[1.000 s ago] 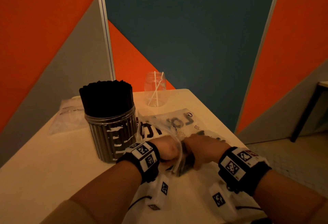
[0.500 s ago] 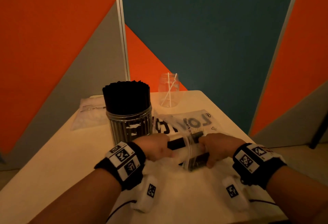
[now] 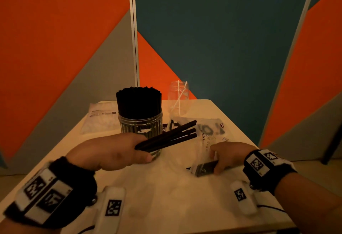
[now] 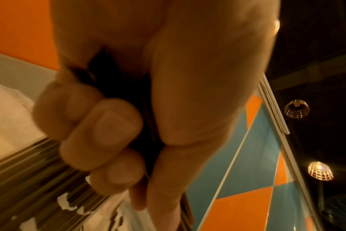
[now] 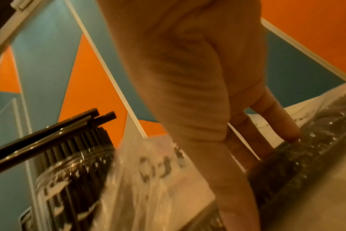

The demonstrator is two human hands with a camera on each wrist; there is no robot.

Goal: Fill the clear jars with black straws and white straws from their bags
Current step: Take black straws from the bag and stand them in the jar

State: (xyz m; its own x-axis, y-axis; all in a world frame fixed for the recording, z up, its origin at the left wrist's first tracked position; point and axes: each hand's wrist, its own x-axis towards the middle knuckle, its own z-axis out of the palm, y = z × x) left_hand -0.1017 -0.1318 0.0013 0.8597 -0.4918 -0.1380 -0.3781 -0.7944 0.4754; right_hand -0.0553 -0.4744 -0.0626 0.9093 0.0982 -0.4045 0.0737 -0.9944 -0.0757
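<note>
My left hand (image 3: pixel 118 152) grips a small bundle of black straws (image 3: pixel 170 135), their free ends pointing right and up in front of the ribbed clear jar (image 3: pixel 140 124). That jar is packed with upright black straws. In the left wrist view my curled fingers (image 4: pixel 101 129) wrap the dark bundle (image 4: pixel 126 109). My right hand (image 3: pixel 227 154) holds down the clear plastic bag (image 3: pixel 209 133) on the table, fingers on the black straws (image 3: pixel 205 169) still in it. A second clear jar (image 3: pixel 178 96) at the back holds two white straws.
A flat clear bag of white straws (image 3: pixel 101 117) lies at the table's back left. The cream table (image 3: pixel 166 193) ends close on the right, with floor beyond. Orange, grey and teal partition panels (image 3: pixel 212 39) stand right behind the table.
My left hand has pulled a bundle of black straws out of the bag and lifted it left toward the full jar. My right hand stayed on the bag.
</note>
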